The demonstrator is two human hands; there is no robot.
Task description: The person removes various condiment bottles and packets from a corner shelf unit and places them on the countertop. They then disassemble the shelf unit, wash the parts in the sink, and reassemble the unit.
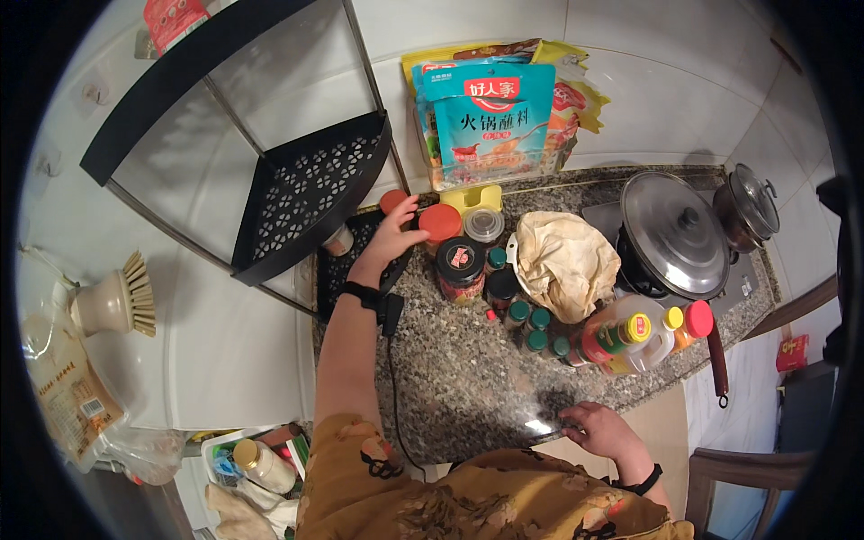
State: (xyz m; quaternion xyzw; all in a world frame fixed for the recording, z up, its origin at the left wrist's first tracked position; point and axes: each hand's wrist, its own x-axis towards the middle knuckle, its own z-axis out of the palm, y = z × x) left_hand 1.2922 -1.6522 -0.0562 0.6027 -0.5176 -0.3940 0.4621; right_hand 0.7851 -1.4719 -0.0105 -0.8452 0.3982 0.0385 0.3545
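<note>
My left hand (394, 241) reaches over the counter with thumb and fingers apart, between two red-lidded jars. One red-lidded jar (439, 222) is just right of the fingertips; the other red lid (393, 201) shows behind them, beside the corner rack. Close by stand a clear-lidded jar (483, 225) and a black-lidded jar (460, 270). Holding nothing that I can see, my right hand (598, 430) is at the counter's near edge, its fingers loosely bent and apart. Several small green-capped bottles (537, 340) are grouped beyond it.
A black corner rack (310, 184) rises at the left. Food pouches (486, 121) lean on the wall. At the right are a crumpled cloth (567, 265), a lidded pan (675, 236), a smaller pot (747, 211) and bottles (634, 328). A black cord (396, 387) runs down the counter.
</note>
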